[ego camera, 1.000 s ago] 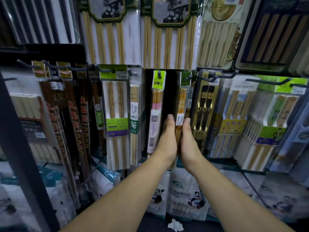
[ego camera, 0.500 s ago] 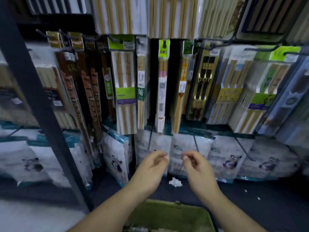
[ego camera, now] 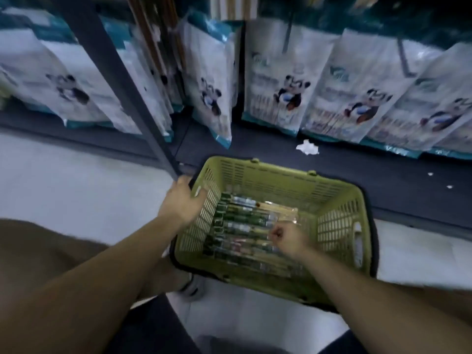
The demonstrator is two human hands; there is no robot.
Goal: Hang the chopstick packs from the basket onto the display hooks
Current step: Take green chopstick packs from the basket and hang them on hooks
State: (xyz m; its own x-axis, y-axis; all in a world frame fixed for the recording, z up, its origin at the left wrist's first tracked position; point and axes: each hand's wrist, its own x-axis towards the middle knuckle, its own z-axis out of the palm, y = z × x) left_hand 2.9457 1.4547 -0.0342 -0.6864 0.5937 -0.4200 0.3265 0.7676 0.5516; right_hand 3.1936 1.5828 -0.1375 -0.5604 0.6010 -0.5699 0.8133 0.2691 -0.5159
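On the right hand (ego camera: pixel 287 237) the fingers are curled tight into the palm, low over the chopstick packs (ego camera: pixel 245 226). Whether they pinch one is lost in the blur. The left hand (ego camera: pixel 182 201) grips the left corner of the green basket (ego camera: pixel 281 180) at its rim, fingertips hidden behind the knuckles. The packs lie flat in a row across the basket's bottom, print too smeared to read. The basket sits on the pale floor (ego camera: pixel 76 190) before a low dark shelf, where panda bags (ego camera: pixel 286 80) stand, tops cut off.
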